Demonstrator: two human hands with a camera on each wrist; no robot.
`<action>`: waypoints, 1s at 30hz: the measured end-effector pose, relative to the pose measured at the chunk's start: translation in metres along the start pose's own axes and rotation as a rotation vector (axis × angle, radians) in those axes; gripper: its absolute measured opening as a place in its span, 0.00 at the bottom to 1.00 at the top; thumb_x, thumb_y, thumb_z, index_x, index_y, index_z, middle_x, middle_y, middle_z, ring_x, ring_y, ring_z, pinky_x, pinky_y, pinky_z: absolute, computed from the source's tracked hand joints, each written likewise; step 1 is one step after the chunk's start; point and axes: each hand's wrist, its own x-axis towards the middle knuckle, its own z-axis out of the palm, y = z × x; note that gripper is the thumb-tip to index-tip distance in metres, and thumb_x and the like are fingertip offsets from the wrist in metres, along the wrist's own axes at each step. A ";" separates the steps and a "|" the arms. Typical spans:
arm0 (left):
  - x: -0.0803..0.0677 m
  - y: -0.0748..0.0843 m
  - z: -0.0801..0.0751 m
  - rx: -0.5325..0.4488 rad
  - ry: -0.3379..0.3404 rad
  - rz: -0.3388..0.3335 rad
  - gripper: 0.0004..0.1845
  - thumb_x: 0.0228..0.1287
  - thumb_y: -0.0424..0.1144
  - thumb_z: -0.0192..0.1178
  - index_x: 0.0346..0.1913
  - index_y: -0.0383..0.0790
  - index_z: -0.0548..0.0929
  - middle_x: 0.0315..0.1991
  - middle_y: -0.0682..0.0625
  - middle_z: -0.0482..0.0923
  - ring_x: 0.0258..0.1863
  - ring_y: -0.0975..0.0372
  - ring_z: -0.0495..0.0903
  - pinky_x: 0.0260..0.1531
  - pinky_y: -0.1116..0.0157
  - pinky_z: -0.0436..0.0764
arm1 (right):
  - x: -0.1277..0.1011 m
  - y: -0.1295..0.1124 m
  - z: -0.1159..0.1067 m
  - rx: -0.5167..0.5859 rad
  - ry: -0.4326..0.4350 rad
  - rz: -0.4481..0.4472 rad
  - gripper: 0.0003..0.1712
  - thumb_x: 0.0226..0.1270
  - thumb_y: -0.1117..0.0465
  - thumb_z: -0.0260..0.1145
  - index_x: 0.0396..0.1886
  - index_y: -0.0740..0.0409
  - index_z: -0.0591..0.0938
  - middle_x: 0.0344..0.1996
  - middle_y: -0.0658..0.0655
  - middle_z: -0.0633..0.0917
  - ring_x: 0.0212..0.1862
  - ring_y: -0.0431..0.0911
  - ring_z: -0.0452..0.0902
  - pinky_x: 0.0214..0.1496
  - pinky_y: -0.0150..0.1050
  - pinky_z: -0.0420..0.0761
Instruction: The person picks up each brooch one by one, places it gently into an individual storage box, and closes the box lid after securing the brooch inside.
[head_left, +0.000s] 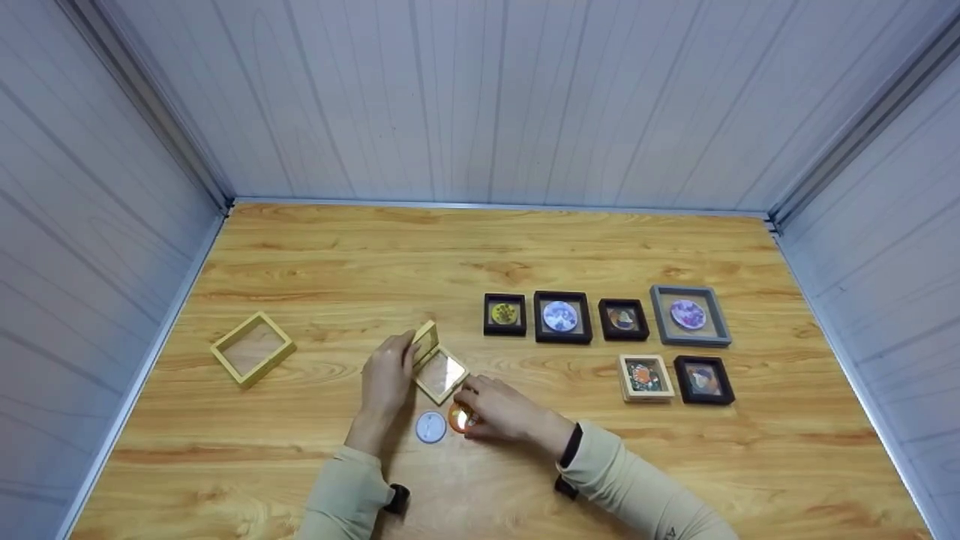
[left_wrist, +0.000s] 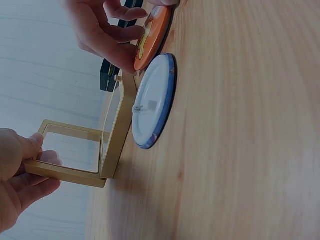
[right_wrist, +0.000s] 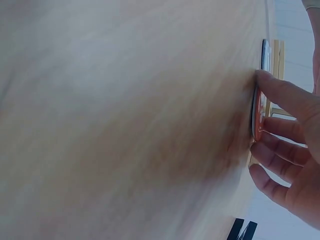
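Note:
My left hand [head_left: 386,379] pinches the raised half of a small gold hinged display frame [head_left: 442,375], thumb on one side and fingers on the other in the left wrist view. The frame's clear-windowed lower half lies on the table. With thumb and fingertips, my right hand [head_left: 502,411] holds an orange round pin badge [left_wrist: 152,37] by its edge, flat at the table surface. Beside it a second badge [left_wrist: 150,102] lies face down, showing its white back with a pin and a blue rim. In the right wrist view, fingers partly cover the orange badge [right_wrist: 258,110].
A larger gold frame [head_left: 279,363] lies at the left. To the right stand several framed badges, among them a black frame [head_left: 563,339], a grey frame [head_left: 690,342] and a cream frame [head_left: 646,397]. White panels [head_left: 480,105] wall the table's back and sides.

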 end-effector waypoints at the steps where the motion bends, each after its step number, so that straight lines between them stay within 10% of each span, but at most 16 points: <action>1: 0.000 0.000 0.000 0.001 -0.001 -0.001 0.12 0.56 0.32 0.59 0.42 0.29 0.80 0.34 0.41 0.80 0.34 0.50 0.79 0.34 0.55 0.77 | 0.000 0.000 0.001 0.004 0.005 -0.006 0.25 0.48 0.51 0.68 0.45 0.59 0.76 0.42 0.53 0.73 0.42 0.43 0.69 0.44 0.34 0.72; 30: 0.000 0.000 0.001 -0.014 0.005 -0.008 0.11 0.56 0.31 0.58 0.42 0.30 0.80 0.33 0.42 0.80 0.34 0.52 0.79 0.34 0.56 0.77 | 0.028 0.002 -0.013 0.168 0.135 0.009 0.20 0.50 0.56 0.68 0.42 0.62 0.78 0.37 0.55 0.74 0.38 0.42 0.70 0.40 0.29 0.72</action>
